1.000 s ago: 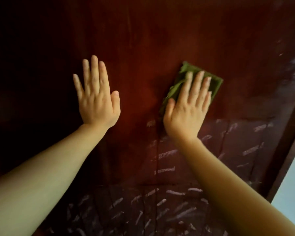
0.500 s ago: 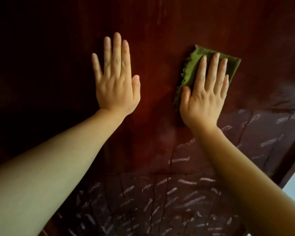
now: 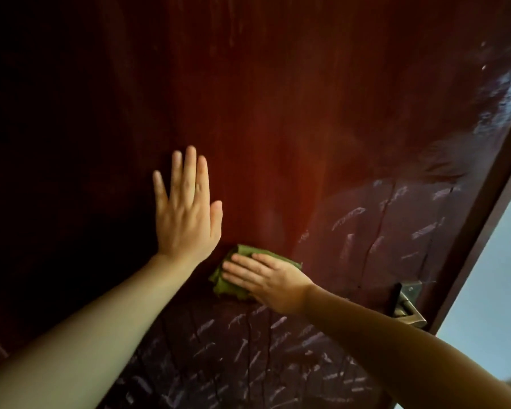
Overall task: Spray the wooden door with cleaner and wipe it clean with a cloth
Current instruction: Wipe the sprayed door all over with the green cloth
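Note:
A dark red wooden door (image 3: 292, 119) fills the view, glossy and wet-looking at the upper right, with pale scratch-like marks across its lower part. My left hand (image 3: 186, 208) lies flat on the door with straight fingers pointing up. Just below and right of it, my right hand (image 3: 266, 278) presses a folded green cloth (image 3: 227, 281) against the door, fingers straight and pointing left. The cloth sticks out past the fingertips and above the hand; the rest of it is hidden under the palm. No spray bottle is in view.
A metal door handle (image 3: 407, 305) sits at the door's right edge, right of my right forearm. The dark edge of the door (image 3: 490, 202) runs diagonally down the right side, with a pale wall (image 3: 502, 276) beyond it. The left part of the door is in deep shadow.
My right hand has swept the cloth down and to the left, turning so its fingers point left instead of up. My left hand stays flat on the door.

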